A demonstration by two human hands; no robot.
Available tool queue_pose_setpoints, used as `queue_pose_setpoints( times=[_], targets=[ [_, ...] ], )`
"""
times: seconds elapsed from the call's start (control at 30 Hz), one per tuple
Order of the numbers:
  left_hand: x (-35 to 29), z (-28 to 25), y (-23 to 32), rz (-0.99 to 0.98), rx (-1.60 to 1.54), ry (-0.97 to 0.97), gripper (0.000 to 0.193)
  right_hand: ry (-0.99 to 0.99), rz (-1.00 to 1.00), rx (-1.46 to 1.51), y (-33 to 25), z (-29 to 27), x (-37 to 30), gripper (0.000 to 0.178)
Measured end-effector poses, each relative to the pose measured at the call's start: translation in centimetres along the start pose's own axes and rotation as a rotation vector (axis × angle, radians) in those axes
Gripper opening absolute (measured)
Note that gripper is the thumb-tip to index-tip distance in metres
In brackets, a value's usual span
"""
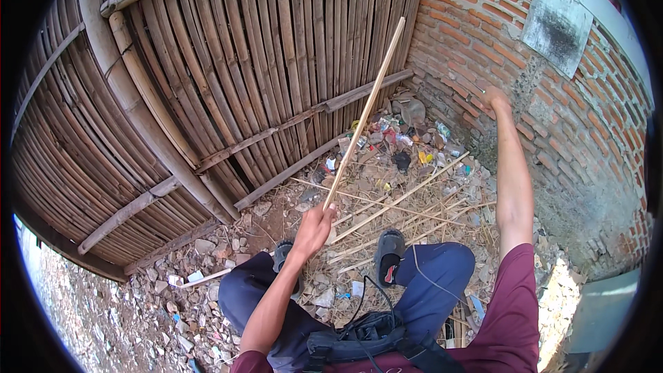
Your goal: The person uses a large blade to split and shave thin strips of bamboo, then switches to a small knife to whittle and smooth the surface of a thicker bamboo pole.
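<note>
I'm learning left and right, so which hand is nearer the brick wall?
Right. The right hand is stretched out in front of the brick wall; the left hand is farther off to the left, holding a pale strip.

Two hands (pixel 314 230), one held stick (pixel 365 114), several loose sticks (pixel 402 197) crossing too much to count, two shoes (pixel 390 243), one brick wall (pixel 476 31)
</note>
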State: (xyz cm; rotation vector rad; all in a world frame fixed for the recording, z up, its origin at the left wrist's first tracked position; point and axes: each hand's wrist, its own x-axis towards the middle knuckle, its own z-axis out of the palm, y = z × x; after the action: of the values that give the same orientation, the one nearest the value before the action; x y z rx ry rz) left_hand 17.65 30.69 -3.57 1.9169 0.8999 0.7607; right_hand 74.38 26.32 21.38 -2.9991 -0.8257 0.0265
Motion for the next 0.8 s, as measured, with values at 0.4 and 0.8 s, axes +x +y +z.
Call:
queue_pose_setpoints(
  times=[0.4,0.8],
  targets=[
    [1.4,-2.7,3.6,-0.317,-0.675,-0.479,0.035,0.084,-0.744,0.801,-10.8,9.3,-20.5,0.028],
    [2.6,-2.0,3.2,-0.388,-0.622,-0.349,0.030,-1.350,-0.935,0.579,-3.9,16.1,-27.3,0.043]
  ],
)
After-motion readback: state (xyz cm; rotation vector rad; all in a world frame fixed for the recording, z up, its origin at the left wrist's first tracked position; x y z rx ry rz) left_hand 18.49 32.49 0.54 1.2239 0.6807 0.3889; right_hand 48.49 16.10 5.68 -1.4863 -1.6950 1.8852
